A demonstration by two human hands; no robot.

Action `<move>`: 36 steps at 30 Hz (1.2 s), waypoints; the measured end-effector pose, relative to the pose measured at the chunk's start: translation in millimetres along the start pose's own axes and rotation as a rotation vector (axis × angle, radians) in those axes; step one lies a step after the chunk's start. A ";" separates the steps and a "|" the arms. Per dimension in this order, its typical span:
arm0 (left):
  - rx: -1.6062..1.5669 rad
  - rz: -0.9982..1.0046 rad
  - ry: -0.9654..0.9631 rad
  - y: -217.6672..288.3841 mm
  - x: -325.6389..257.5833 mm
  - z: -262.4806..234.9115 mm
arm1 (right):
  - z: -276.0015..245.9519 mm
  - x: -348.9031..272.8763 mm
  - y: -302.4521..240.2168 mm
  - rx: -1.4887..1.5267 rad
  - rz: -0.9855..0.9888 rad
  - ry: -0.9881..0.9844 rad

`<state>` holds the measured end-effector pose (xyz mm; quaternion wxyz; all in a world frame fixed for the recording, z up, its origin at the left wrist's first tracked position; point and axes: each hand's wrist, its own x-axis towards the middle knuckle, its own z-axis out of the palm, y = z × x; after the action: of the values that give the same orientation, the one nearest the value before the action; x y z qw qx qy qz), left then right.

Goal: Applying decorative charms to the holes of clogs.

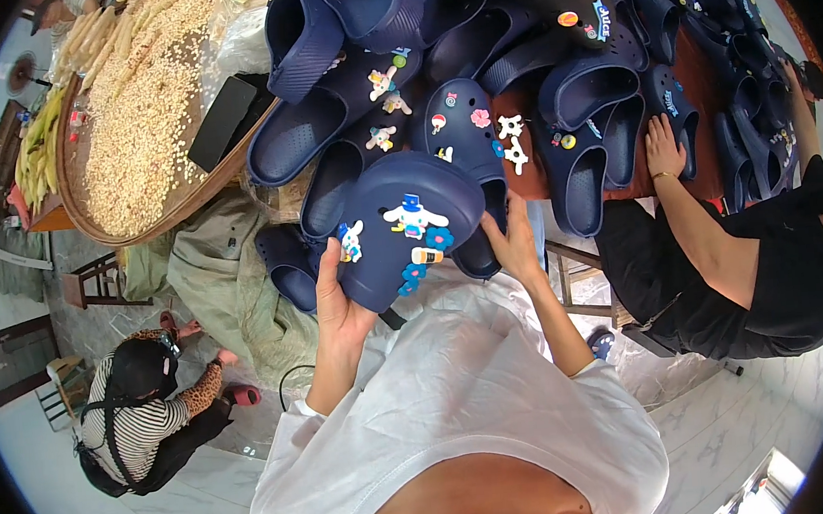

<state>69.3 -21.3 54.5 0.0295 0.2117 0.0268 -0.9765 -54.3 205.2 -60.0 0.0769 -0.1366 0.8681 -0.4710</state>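
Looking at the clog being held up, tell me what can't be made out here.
- Head view: the navy clog hides the left hand fingertips behind it.
- Its small charms are too small to identify.
- The clog hides most of the right hand grip.
- The clog pile is cut off by the top edge.

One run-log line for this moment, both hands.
left hand: grips navy foam clog with cartoon charms | right hand: supports clog's other edge | behind: pile of navy clogs

Single head view, looking steeply down, close over table (698, 89).
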 end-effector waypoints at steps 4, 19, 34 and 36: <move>0.049 0.009 0.146 2.1 0.6 -14.2 | -6.5 12.9 -1.0 -0.009 0.118 -0.073; -0.032 0.041 0.169 14.8 -1.5 -24.3 | 27.6 -23.1 -8.0 0.012 0.037 0.094; -0.031 0.105 0.120 -2.8 10.7 -8.7 | 54.9 2.8 -22.5 0.416 0.036 -0.118; -0.011 0.103 0.111 -3.5 11.8 -7.4 | 44.0 -0.7 -13.0 0.546 0.022 -0.191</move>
<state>61.4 -17.8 43.0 0.0793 0.2665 0.0229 -0.9603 -40.0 163.7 -73.0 0.1971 -0.1452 0.6996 -0.6713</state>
